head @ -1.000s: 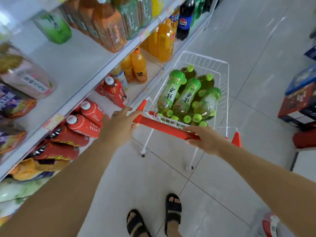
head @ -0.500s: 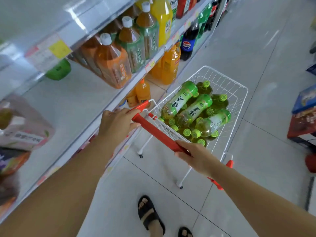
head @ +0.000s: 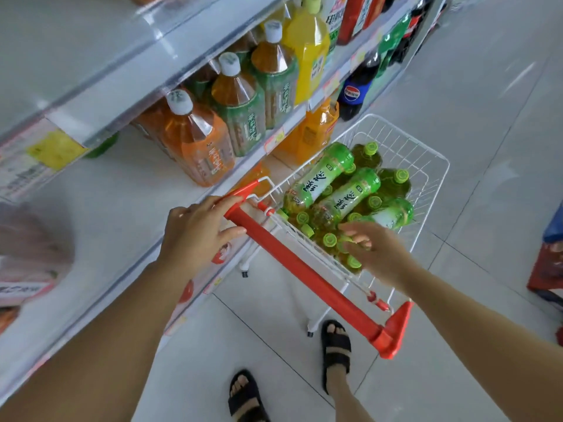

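Green-capped clear plastic bottles of tea (head: 350, 193) lie heaped on their sides inside the white wire shopping cart (head: 438, 161). The cart stands on the pale tiled floor (head: 487, 123), just beside the white shop shelf (head: 122, 193).

Hands: the left hand (head: 195, 236) clasps the left end of the red plastic push bar (head: 304, 269), fingers over the top and thumb against its near side. The right hand (head: 377, 254) hovers over the near end of the heap with fingers apart and lightly bent, holding nothing. Whether its fingertips touch a cap cannot be told.

Hazards, as judged:

1. The cart is on castors and is steadied at one end of the bar only. A tug on a bottle is likely to swing it, either into the shelf or away from the reach.
2. The heap is loose and crossed. Drawing out a lower bottle would probably set the upper ones rolling against the wire.
3. The bottles are smooth and round. One taken by the cap alone could slip and fall toward the feet in black open sandals (head: 336, 351), close below the bar.
4. A large orange-labelled bottle (head: 201, 147) stands at the shelf's front edge, near the left forearm. A careless sweep of that arm could tip it.
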`<state>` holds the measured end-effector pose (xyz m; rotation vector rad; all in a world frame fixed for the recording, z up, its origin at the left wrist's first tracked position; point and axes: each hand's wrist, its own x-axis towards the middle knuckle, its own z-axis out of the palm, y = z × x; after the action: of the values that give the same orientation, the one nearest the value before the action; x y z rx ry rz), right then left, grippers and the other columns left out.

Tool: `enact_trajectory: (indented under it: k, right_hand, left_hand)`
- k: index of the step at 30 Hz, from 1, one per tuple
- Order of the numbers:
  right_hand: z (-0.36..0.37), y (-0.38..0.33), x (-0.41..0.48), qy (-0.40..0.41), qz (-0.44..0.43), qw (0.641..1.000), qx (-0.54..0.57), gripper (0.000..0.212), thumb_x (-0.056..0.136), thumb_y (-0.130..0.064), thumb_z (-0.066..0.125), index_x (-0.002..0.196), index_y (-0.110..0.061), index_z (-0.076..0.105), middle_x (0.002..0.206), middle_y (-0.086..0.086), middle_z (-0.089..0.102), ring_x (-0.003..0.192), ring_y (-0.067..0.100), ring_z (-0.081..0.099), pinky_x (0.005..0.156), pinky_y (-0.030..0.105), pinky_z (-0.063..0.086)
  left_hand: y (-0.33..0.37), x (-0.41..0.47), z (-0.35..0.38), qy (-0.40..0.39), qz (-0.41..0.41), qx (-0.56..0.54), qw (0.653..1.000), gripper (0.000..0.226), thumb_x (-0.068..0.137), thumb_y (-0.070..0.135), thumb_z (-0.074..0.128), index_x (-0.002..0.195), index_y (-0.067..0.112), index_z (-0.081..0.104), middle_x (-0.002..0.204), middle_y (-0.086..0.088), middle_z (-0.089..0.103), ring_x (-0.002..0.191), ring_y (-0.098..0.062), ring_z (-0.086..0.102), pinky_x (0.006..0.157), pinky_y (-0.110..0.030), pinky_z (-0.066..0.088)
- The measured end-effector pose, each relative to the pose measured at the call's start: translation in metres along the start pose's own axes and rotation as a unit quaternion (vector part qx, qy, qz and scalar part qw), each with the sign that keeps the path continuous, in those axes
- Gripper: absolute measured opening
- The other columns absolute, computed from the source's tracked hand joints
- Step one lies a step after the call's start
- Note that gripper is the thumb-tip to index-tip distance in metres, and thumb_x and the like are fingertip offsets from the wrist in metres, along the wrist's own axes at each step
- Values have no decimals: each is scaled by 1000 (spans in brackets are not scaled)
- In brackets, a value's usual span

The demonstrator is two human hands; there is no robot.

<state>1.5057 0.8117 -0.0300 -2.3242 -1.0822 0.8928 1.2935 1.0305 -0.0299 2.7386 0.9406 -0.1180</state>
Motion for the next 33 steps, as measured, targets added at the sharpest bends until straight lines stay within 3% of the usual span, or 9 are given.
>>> enact_trajectory:
  k: [5,10,13,17,22,25,28,30,33]
  right_hand:
    - [-30,58,46,-118,-5,945,-304,84,80,-27,67,147,-34,17,156,-3,15,143,25,11,114,49,17]
    - [-32,71,82,-168,-85,906,-378,85,80,-41,67,147,-33,16,152,-5,28,141,21,24,116,44,10]
    - [-40,73,83,-139,-124,926,-329,83,72,-42,74,142,-29,33,139,-2,47,128,23,43,113,47,24]
    - [-67,43,72,-25,-107,992,-69,80,57,-30,87,128,-21,52,114,-1,62,103,20,58,92,33,42]
    - [-89,-28,71,28,-51,984,166,56,60,-34,84,109,-30,56,90,-22,64,76,-9,61,64,4,44]
    - [-88,-60,71,27,-54,963,264,45,67,-44,78,104,-23,60,88,-12,70,77,-4,66,64,10,50]
    - [-85,-72,74,-34,-50,949,309,52,71,-59,68,111,-26,61,99,-6,70,90,8,68,73,29,57]
    - [-88,-67,83,-84,-70,939,326,37,85,-50,57,112,-27,62,103,-5,70,95,12,67,75,33,57]
    - [-88,-34,119,-36,-153,983,94,31,92,-31,55,122,-25,58,116,-7,65,105,8,61,91,29,50]
  left_hand:
    - [7,7,-1,-13,-49,-32,998,62,79,50,62,134,26,49,125,-3,60,101,-31,63,90,-47,44]
    - [19,5,-2,0,-86,-101,991,61,78,33,72,135,25,50,124,-5,58,103,-31,61,86,-40,45]
    - [19,2,-2,-18,-126,-127,984,60,80,33,70,136,30,47,134,0,50,116,-28,51,92,-40,43]
    - [42,7,-14,12,-145,-62,987,56,76,46,70,127,28,58,142,-1,42,128,-25,37,102,-42,35]
    - [132,27,-19,23,-95,-345,934,62,78,61,58,132,30,49,137,9,43,124,-8,42,105,-41,39]
    - [163,40,-14,12,-95,-473,876,76,78,49,66,142,37,27,136,12,47,121,-3,49,99,-33,45]
    - [165,49,-18,77,-148,-524,835,75,74,28,77,133,40,30,116,19,58,101,4,60,80,-19,52]
    - [158,53,-20,113,-190,-533,817,73,73,26,78,131,32,36,108,18,61,93,7,61,72,-12,51]
    - [148,56,-22,100,-233,-541,802,70,74,22,77,134,21,40,107,9,62,85,8,61,59,-8,49]
